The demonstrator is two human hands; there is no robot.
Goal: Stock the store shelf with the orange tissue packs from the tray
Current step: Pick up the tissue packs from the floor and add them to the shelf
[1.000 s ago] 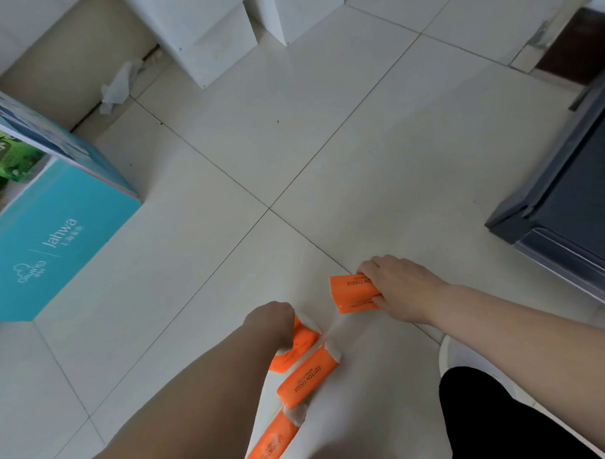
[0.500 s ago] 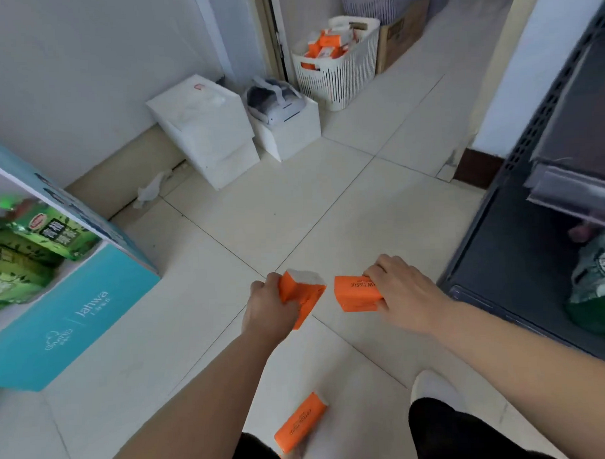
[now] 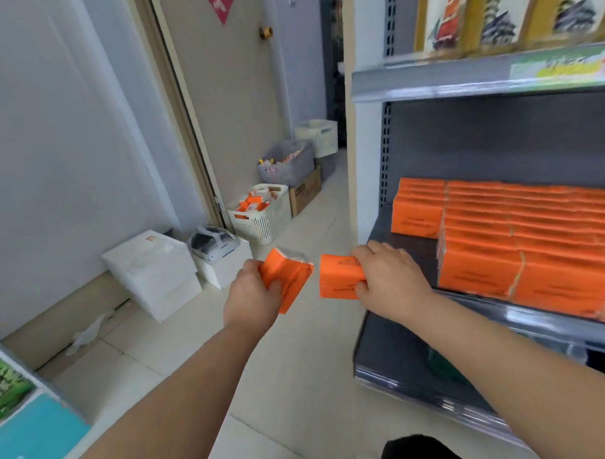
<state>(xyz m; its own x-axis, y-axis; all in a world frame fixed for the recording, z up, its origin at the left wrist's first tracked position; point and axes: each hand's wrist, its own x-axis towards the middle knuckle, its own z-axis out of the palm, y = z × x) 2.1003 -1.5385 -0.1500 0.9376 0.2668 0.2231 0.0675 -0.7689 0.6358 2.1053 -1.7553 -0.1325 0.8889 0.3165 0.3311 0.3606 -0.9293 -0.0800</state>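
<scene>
My left hand [image 3: 250, 298] grips an orange tissue pack [image 3: 289, 276], tilted, in mid-air over the floor. My right hand [image 3: 388, 281] holds a second orange tissue pack [image 3: 338, 276] level, just left of the grey store shelf [image 3: 408, 246]. Rows of stacked orange tissue packs [image 3: 521, 242] fill the right part of that shelf, with bare shelf surface at its left end beside my right hand. The tray is out of view.
White boxes [image 3: 155, 268] and an open box [image 3: 223, 252] stand against the left wall. Behind them stands a white basket [image 3: 263, 217] holding orange packs, then a cardboard box [image 3: 306, 191] and further baskets. A teal carton [image 3: 27, 438] is at lower left. An upper shelf [image 3: 477, 75] carries boxed goods.
Both hands have lifted their orange packs from the floor up to shelf height. My view has swung up and right, so the tray's packs have left the frame and the shelf appears.
</scene>
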